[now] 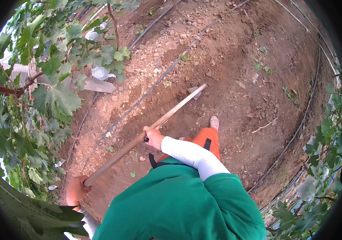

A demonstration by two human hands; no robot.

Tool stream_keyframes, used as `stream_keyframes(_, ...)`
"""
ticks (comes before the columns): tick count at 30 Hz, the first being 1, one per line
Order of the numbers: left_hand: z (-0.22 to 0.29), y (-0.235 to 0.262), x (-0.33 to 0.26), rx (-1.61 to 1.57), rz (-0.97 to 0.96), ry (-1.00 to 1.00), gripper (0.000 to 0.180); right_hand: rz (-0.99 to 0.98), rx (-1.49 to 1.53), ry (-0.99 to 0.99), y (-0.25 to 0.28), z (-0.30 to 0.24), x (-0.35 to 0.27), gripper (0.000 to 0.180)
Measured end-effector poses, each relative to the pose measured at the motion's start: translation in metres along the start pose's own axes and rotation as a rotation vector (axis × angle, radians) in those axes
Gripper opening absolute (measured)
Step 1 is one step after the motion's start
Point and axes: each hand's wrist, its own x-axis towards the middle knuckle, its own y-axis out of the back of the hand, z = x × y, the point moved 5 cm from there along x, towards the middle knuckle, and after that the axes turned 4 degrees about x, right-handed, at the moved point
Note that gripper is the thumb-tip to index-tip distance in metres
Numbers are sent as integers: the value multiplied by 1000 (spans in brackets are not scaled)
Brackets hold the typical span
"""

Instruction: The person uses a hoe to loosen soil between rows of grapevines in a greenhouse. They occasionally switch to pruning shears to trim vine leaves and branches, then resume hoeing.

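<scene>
A long wooden-handled hoe [127,149] slants across the view from lower left to upper right. My left hand [78,190] is closed round the butt end of its handle, at the lower left. Farther up the handle, near the middle, my right hand [154,137] grips it with the fingers wrapped round. The grey metal hoe blade [195,93] is at the far end, down at the loose brown soil [219,66]. Part of the blade is hidden behind the handle's tip.
Black irrigation hoses [155,85] run along the ground on both sides. Grapevines [55,98] with white-bagged clusters [101,73] crowd the left; more vine leaves [327,132] edge the right. My shoe [214,122] stands on the soil right of the handle.
</scene>
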Motion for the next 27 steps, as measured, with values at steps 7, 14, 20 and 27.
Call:
stream_keyframes(7,78,-130,63,-278,-117,-164,25,325,-91,413,142,-113,0,77)
stream_keyframes(14,106,-178,93,-135,-118,-272,24,341,-64,623,190,-135,-15,92)
stream_keyframes(20,37,-129,25,152,-88,-190,23,321,49,305,128,16,31,96)
stream_keyframes(27,41,-68,13,166,81,-111,21,169,114,175,80,-15,4,100)
